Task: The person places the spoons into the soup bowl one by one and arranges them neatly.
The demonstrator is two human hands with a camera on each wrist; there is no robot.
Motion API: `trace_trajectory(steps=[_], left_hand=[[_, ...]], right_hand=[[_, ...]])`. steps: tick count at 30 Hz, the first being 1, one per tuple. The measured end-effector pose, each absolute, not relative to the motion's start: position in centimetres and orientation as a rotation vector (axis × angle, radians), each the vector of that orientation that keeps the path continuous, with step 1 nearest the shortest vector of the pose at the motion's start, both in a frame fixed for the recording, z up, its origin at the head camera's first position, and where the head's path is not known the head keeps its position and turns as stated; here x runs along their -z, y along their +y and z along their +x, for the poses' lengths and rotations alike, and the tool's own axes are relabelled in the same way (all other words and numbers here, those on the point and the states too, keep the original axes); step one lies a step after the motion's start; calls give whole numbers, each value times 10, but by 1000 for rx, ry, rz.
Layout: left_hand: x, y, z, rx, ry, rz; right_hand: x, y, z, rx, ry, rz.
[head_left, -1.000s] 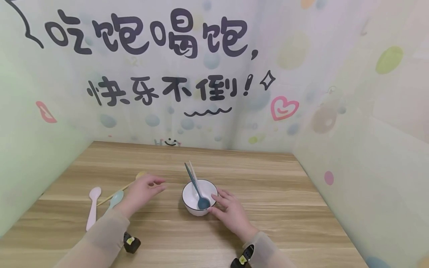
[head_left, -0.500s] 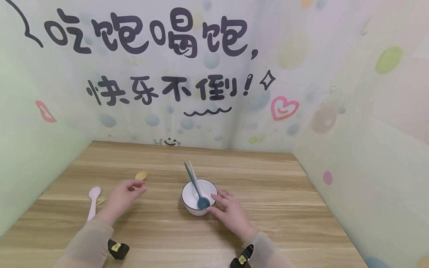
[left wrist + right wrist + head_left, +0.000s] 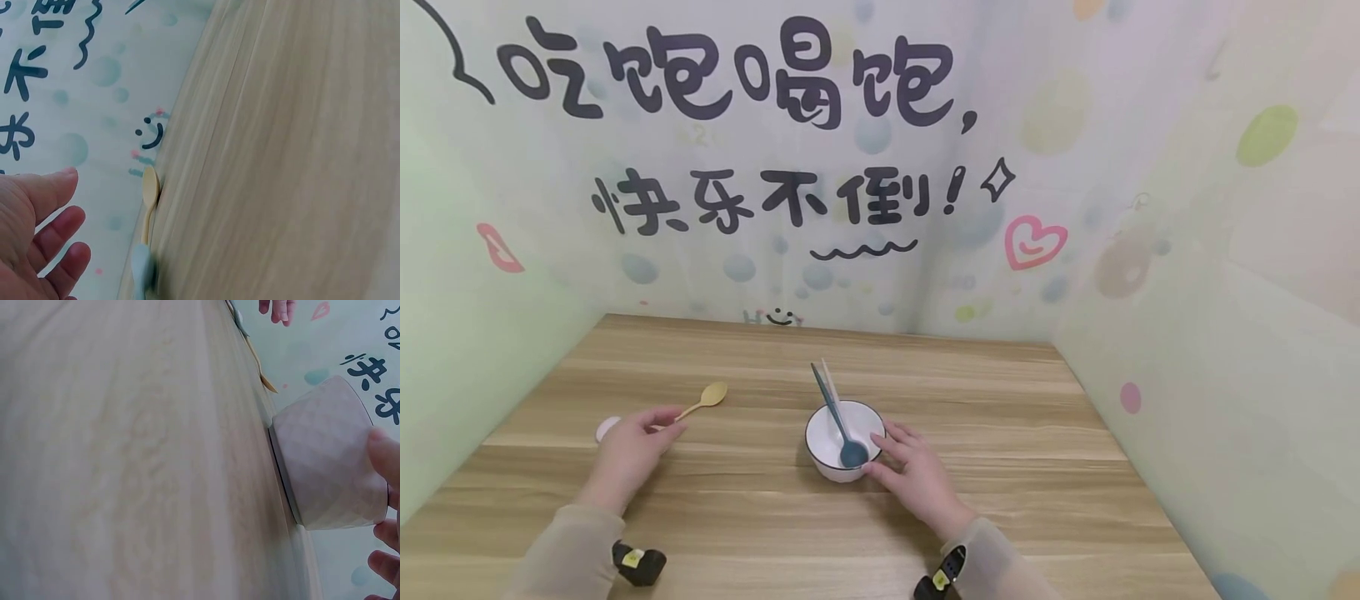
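A white bowl (image 3: 842, 475) with a dark rim stands on the table, a dark teal spoon (image 3: 853, 455) and a pale thin handle (image 3: 831, 382) leaning in it. My right hand (image 3: 917, 475) grips the bowl's right side, thumb and fingers at the rim; the right wrist view shows the bowl's faceted wall (image 3: 331, 462). Over the spoons at the left, my left hand (image 3: 632, 450) hovers with loosely bent fingers and nothing in them. Beyond its fingertips lies a yellow spoon (image 3: 713, 394). The left wrist view shows a light blue spoon (image 3: 142, 269), hidden under the hand in the head view.
The head of a pale pink spoon (image 3: 606, 427) peeks out left of my left hand, its handle covered. Printed walls (image 3: 880, 275) enclose the wooden table (image 3: 1000, 400) at the back and both sides.
My left hand has moved left and toward me, away from the bowl, to above the spoons. It now covers the light blue spoon and most of the pink one. The right hand stays on the bowl.
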State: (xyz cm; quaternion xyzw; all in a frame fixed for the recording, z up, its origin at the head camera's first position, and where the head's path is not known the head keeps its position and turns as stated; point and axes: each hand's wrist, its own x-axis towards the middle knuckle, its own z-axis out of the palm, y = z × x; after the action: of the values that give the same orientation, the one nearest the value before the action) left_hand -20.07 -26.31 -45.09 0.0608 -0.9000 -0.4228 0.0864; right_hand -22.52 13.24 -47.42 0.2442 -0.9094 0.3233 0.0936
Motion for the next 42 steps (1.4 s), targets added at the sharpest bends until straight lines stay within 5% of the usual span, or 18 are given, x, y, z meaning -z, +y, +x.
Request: trace_trajectory(steps=[42], left_hand=[[464,-294,-179,913,-3076,434]], right_hand=[[476,133,-226,-957,-2713,720]])
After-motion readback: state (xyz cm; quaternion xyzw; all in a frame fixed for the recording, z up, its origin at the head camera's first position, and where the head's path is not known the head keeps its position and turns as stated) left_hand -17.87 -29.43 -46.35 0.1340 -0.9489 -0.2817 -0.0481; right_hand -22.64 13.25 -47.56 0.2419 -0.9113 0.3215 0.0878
